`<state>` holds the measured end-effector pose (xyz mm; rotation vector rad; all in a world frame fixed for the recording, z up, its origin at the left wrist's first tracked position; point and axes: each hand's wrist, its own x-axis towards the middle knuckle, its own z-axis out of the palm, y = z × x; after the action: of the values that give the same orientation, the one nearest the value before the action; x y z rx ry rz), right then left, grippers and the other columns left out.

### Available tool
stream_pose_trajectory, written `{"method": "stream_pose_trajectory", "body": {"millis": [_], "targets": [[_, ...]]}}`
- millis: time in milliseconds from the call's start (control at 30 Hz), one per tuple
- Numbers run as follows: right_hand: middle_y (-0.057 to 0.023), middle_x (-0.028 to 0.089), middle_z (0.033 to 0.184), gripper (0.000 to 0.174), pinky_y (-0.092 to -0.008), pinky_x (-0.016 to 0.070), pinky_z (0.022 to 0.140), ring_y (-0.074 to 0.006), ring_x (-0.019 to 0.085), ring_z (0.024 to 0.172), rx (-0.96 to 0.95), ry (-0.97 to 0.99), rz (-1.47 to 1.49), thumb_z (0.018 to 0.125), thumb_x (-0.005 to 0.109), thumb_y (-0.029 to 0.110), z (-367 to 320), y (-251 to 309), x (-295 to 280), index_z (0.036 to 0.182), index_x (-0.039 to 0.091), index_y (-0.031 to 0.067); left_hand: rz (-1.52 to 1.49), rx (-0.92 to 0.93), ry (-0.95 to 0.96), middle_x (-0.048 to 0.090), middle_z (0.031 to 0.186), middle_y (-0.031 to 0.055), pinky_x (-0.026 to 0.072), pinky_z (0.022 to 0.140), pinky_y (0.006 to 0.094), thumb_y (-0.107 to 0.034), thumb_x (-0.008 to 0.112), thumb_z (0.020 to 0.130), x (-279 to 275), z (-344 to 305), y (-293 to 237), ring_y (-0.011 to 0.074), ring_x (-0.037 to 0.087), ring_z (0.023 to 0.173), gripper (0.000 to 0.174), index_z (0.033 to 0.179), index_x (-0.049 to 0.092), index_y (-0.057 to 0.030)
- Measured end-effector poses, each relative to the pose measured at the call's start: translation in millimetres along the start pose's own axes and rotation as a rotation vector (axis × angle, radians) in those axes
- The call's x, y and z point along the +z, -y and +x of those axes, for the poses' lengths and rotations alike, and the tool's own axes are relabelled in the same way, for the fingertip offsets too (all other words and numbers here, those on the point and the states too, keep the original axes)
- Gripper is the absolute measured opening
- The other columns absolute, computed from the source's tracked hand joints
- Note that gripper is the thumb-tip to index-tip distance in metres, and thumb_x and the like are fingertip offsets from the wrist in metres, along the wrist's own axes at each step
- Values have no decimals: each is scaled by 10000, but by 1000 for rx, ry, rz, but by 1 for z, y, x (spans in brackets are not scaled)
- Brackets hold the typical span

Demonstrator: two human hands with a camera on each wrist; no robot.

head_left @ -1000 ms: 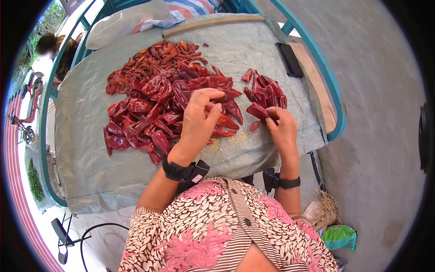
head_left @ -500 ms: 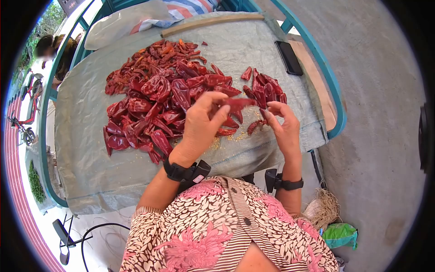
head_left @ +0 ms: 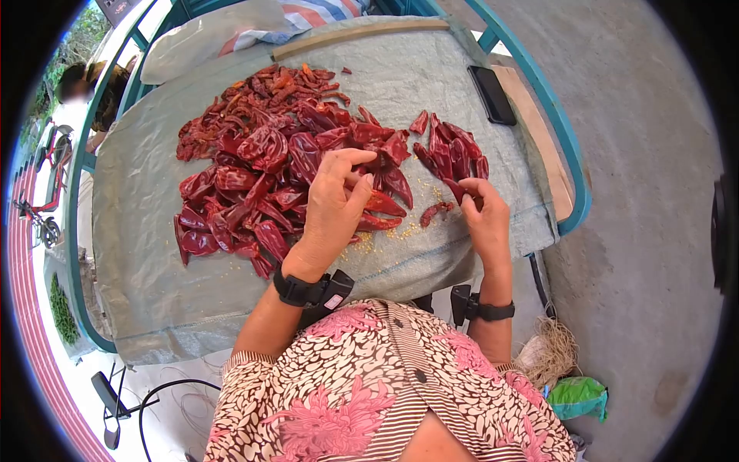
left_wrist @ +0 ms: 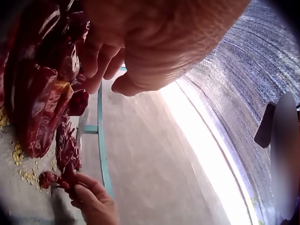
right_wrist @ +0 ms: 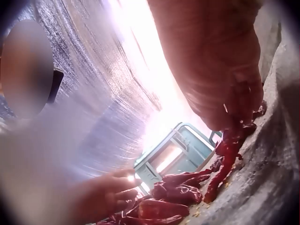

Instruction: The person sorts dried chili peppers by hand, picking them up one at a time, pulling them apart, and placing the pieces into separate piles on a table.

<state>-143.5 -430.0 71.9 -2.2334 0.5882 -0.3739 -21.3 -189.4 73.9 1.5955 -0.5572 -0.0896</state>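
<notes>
Glossy dried red peppers [head_left: 265,150] lie heaped on a grey-green woven sheet [head_left: 154,292]. Over the heap's right edge hovers the left hand [head_left: 331,208], thumb and index finger apart, a gap showing between them in the left wrist view [left_wrist: 159,42]. The right hand [head_left: 489,223] pinches a dark red pepper [head_left: 454,189] at the near end of a smaller pepper group [head_left: 454,150]; this pinch also shows in the left wrist view [left_wrist: 96,201]. A shrivelled red piece [head_left: 436,213] lies between the hands, among scattered yellow seeds [head_left: 369,246].
Smaller, more shrivelled red pieces [head_left: 285,88] cover the heap's far side. A black phone [head_left: 492,95] lies at the right, beside the turquoise rail [head_left: 558,123]. A wooden strip [head_left: 362,38] and a striped bag [head_left: 319,15] are at the far edge. Another person stands beyond the left rail.
The pepper between the hands half a second ago has left that spot; a piece now rests by the left fingertips on the heap. The right hand has gone from open fingers to pinching another pepper.
</notes>
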Motion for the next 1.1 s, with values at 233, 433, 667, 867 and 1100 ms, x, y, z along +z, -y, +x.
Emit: {"method": "stream_pose_trajectory", "body": {"millis": [233,433,667,867,1100], "targets": [[-109,672,1179,379,-379,559,817,-238,693,908,-155,-90,-3,897,707,97,8,26,12,1272,655,69,109,74,50,588,1161,35,511,706,237,43,624,974,0,-1,-3,80,635,822,248,1205,669,-34],[-144,636,1266,589,-476,557,849,-351,684,1037,-148,-74,-340,884,730,168,32,31,27,1432,521,130,114,72,62,593,1171,46,505,694,229,44,616,973,0,-1,0,87,646,826,243,1196,669,-37],[-127,677,1182,395,-496,551,845,-371,682,1044,-159,-13,-406,878,707,166,42,21,48,1256,599,131,107,68,63,603,1169,46,518,703,237,56,610,973,-1,-2,1,94,651,828,239,1186,672,-32],[-105,702,1115,270,-462,546,822,-327,695,1009,-183,-86,-314,896,682,157,42,16,42,1163,655,134,84,75,69,611,1138,49,520,705,239,50,612,979,1,-3,0,96,649,829,226,1180,676,-30],[-84,691,1074,260,-447,542,798,-325,694,977,-235,9,-444,908,706,189,38,20,46,1157,658,129,69,23,98,623,1065,35,519,721,247,40,614,983,3,-3,-2,97,639,822,225,1188,674,-30]]}}
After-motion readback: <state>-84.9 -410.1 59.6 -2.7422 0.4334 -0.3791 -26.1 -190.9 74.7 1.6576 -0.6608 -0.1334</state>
